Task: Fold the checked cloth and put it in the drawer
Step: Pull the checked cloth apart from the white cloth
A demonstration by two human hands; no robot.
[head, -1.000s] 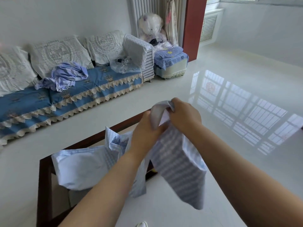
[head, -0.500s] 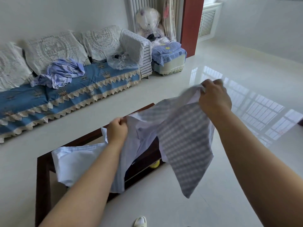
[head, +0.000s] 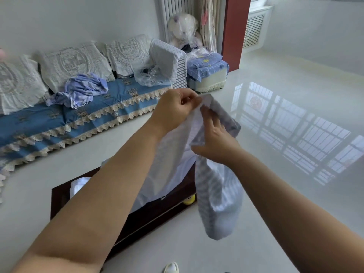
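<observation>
Head view, checked cloth (head: 214,196): we hold it up in the air in front of us, above the dark wooden drawer (head: 59,200); it hangs limp, partly doubled over, its lower end dangling past the drawer's front edge over the floor (head: 275,223).
Head view, left hand (head: 175,109): our grip is pressed together, pinching the cloth's top edge at its highest point.
Head view, right hand (head: 214,142): just below the left, our fingers (head: 208,119) lie along a gathered fold; thumb and fingers seem to nip the fabric, though the pinch itself is partly hidden from us.
Head view, drawer contents: pale folded linen (head: 80,184) lies inside; a yellow object (head: 189,199) shows at the front edge, too hidden for us to name.
Head view, surroundings: a sofa with a blue cover (head: 59,119) and a crumpled lilac garment (head: 82,91) stand well apart.
Handling, our judgement: light, thin and soft, with no stiffness of its own; it will sag wherever unsupported and slide off a loose hold.
Where to hold, our judgement: at corners and along the top hem, hands spread apart to draw the edge taut before folding.
Stage, our judgement: folding under way, not yet a tidy packet; nothing placed in the drawer.
</observation>
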